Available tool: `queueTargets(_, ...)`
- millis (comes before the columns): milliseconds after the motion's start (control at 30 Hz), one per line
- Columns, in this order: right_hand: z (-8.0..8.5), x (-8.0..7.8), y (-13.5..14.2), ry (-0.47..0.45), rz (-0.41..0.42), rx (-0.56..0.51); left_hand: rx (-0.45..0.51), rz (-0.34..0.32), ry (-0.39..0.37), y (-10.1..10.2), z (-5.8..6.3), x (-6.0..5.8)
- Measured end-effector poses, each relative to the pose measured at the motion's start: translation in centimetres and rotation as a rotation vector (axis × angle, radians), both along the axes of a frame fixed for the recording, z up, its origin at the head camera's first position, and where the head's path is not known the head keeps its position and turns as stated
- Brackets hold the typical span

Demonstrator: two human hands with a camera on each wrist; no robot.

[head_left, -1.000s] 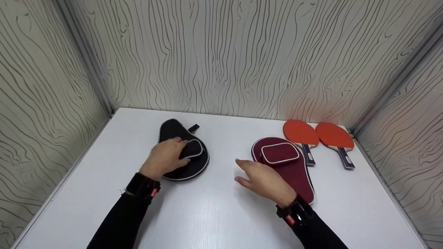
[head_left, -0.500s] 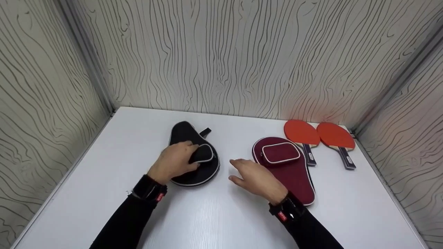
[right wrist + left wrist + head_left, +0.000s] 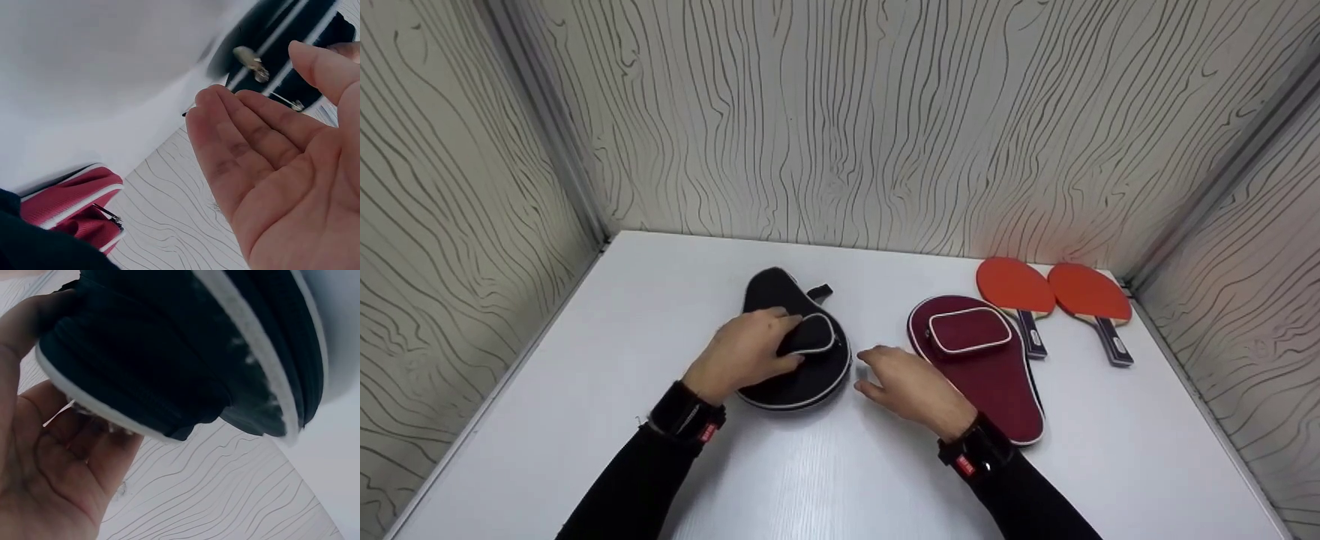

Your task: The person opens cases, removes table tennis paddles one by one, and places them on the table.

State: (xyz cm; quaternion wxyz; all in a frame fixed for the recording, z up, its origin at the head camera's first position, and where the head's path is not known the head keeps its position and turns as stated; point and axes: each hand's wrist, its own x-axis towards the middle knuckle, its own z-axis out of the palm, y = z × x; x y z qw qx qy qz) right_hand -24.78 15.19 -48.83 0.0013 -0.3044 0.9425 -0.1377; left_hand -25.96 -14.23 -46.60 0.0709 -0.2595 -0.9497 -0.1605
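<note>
On the white table lies a black table tennis bat case (image 3: 780,388) with white piping, a small raised pocket (image 3: 815,335) and a strap. My left hand (image 3: 744,352) pinches that pocket between thumb and fingers; the left wrist view shows the pocket (image 3: 129,377) close up between them. Just off the case's right edge, my right hand (image 3: 916,390) has its fingers extended and holds nothing. In the right wrist view, zipper pulls (image 3: 251,63) show on the black case beyond the fingertips. A dark red bat case (image 3: 997,394) lies flat, right of and partly behind the right hand.
Two table tennis bats with red faces, the left one (image 3: 1015,285) and the right one (image 3: 1089,291), lie at the back right, their handles toward me. The left bat touches or nearly touches the red case. Patterned walls (image 3: 840,127) enclose the table (image 3: 660,270) at back and sides.
My left hand has slid the black case to the right and slightly toward me. My right hand has shifted a little left, so the case edge now sits near its fingertips.
</note>
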Motion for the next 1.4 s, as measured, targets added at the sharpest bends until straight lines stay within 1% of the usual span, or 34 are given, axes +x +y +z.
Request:
queueTargets(300,-0.4,-0.5,0.0,0.043,0.001,-0.015,0.048,-0.030,-0.019,0.5,0.9,0.7)
queueTargets(500,-0.6,-0.6,0.0,0.095,-0.003,-0.009,0.051,-0.036,-0.004,0.7,0.9,0.8)
queueTargets(667,-0.5,-0.7,0.0,0.091,-0.014,-0.010,0.050,-0.038,-0.006,0.6,0.8,0.8)
queueTargets(900,-0.2,-1.1,0.2,0.115,-0.016,-0.033,0.053,-0.023,-0.024,0.5,0.8,0.6)
queueTargets(1067,-0.2,-1.3,0.2,0.135,-0.023,-0.035,0.046,-0.005,-0.030,0.5,0.5,0.4)
queueTargets(1400,-0.7,-1.3,0.0,0.221,0.004,-0.034,0.035,0.036,0.012,0.4,-0.8,-0.3)
